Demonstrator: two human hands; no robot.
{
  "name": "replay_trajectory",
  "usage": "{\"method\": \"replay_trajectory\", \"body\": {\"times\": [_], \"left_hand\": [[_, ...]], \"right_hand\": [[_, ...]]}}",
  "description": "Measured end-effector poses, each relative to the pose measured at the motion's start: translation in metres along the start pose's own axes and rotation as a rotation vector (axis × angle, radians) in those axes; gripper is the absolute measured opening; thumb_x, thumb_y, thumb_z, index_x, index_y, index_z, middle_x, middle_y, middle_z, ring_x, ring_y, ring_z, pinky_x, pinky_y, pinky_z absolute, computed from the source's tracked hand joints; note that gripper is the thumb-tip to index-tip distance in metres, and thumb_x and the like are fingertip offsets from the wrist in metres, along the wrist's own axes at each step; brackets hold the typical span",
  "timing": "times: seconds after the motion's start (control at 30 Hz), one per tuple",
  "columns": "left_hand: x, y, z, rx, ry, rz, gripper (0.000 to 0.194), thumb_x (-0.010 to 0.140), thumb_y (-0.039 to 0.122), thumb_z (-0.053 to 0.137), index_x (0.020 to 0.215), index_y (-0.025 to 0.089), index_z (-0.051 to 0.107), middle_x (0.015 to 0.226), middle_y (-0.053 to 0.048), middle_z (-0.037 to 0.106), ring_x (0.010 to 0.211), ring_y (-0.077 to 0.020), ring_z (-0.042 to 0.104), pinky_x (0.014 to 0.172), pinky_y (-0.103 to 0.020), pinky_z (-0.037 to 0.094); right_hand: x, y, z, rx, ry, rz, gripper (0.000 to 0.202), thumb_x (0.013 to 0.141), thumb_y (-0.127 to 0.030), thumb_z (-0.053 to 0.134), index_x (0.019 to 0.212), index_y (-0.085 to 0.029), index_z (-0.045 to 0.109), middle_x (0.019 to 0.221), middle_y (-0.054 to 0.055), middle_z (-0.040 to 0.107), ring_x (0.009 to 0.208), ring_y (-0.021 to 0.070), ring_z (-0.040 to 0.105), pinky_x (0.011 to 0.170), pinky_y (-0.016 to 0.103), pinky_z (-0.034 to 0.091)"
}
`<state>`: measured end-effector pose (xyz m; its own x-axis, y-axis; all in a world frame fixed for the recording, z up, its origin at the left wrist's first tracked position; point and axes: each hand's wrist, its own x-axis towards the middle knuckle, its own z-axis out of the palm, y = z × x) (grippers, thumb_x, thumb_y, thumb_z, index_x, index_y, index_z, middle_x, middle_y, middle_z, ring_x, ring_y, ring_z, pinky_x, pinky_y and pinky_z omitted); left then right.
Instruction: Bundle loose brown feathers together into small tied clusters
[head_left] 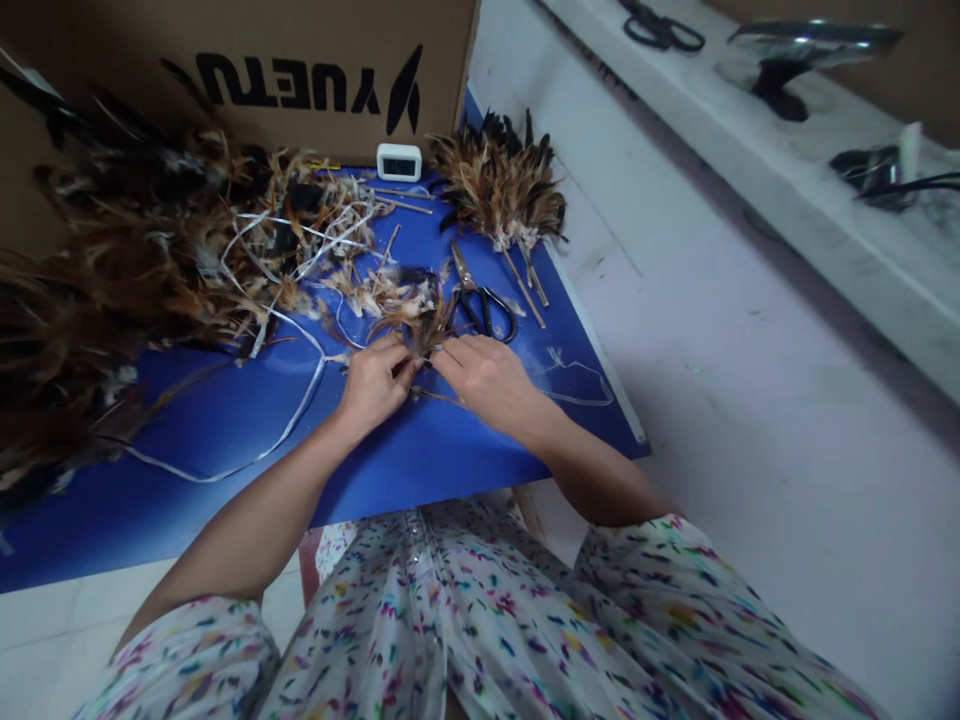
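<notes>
Close together over the blue table (360,455), both my hands are closed on a small bunch of brown feathers (424,328). My left hand (379,380) pinches its base between thumb and fingers. On the other side, my right hand (484,378) has its fingers curled in at the same base; its fingertips are partly hidden. A thin stick (439,397) shows just below the hands. Beyond my right hand lie black-handled scissors (486,310) with the blades pointing away. White string (296,415) trails from the feather pile toward my left hand.
A big heap of loose brown feathers (172,240) covers the table's left side. Finished-looking feather bundles on sticks (502,190) lie at the back right. A small white digital clock (399,162) stands before a cardboard box (315,80). A wall ledge (720,110) holds more scissors (664,28).
</notes>
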<state>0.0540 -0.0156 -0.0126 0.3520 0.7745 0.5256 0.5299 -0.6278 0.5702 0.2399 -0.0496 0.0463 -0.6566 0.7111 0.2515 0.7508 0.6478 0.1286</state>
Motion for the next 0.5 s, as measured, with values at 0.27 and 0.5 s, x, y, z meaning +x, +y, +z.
{"method": "replay_trajectory", "body": {"times": [0.27,0.5], "left_hand": [[0.0,0.005,-0.003,0.077,-0.01,0.018,0.022,0.085,0.015,0.058,0.063,0.017,0.055,0.067,-0.002,0.054,0.063,-0.0141,0.053,0.058,-0.026,0.04],[-0.005,0.01,-0.002,0.23,-0.152,0.053,0.016,0.083,0.009,0.049,0.072,0.017,0.058,0.077,-0.006,0.059,0.062,-0.0147,0.054,0.055,-0.027,0.04]], "right_hand": [[0.002,-0.009,-0.01,-0.027,-0.11,0.053,0.02,0.098,-0.014,0.045,0.09,-0.013,0.063,0.083,0.01,0.066,0.075,0.0203,0.056,0.066,0.033,0.035],[0.016,-0.017,-0.026,-0.129,-0.097,-0.114,0.024,0.095,-0.006,0.041,0.089,-0.012,0.064,0.081,0.011,0.065,0.077,0.0209,0.055,0.068,0.035,0.035]]}}
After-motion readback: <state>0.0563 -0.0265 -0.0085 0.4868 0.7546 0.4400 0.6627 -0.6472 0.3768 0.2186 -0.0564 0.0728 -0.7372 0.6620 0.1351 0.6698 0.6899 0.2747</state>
